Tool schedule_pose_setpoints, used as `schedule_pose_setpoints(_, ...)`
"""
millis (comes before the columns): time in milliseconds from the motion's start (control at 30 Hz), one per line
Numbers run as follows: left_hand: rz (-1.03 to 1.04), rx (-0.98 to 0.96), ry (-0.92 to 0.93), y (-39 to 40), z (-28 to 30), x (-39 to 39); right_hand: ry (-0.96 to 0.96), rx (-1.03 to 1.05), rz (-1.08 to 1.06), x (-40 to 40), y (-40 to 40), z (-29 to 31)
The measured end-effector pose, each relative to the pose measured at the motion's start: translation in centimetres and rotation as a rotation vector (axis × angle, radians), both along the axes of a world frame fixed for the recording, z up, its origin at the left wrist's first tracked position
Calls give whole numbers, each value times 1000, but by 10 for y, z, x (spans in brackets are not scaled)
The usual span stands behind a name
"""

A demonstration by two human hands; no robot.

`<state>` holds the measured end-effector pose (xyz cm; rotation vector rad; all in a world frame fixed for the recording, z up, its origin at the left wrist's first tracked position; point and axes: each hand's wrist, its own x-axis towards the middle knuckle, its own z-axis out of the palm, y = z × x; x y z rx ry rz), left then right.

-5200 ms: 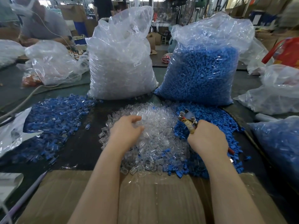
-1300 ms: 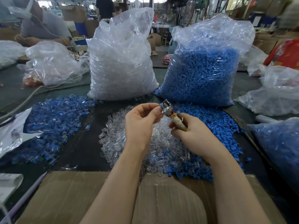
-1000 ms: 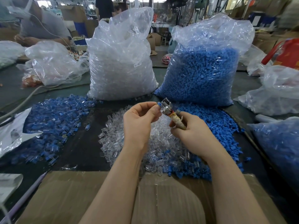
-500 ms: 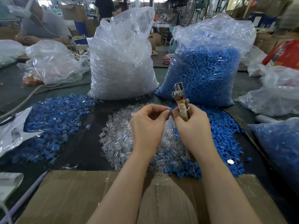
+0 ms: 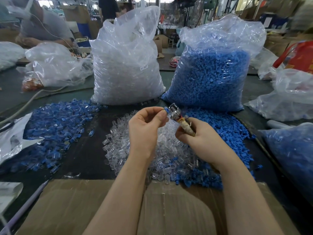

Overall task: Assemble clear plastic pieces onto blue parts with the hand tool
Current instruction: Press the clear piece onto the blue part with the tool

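At frame centre the left hand (image 5: 146, 128) pinches a blue part (image 5: 166, 109) between thumb and fingers against the head of the hand tool (image 5: 179, 119), whose wrapped handle the right hand (image 5: 199, 136) grips. A heap of joined pieces (image 5: 55, 126) at left suggests good progress, though far more remains. Two full sacks (clear (image 5: 126, 65), blue (image 5: 211, 72)) crowd the desk (image 5: 84, 156) behind loose clear pieces (image 5: 118, 146), while a cardboard box (image 5: 118, 209) fills the lower frame.

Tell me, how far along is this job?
Done: a heap of assembled pieces lies at left. In hand: the left hand pinches a blue part against the hand tool, gripped by the right hand. Left: loose piles and two full bags.
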<state>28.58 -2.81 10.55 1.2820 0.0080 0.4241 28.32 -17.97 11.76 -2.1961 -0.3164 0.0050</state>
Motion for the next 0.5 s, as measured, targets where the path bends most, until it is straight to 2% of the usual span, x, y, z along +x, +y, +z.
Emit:
schedule_pose_setpoints(300,-63,-54,11,3,1,0,-8,-40,48,-2,2,1)
schedule_pose_setpoints(500,-86,-55,16,7,1,2,-65,-102,2,-2,7,-1)
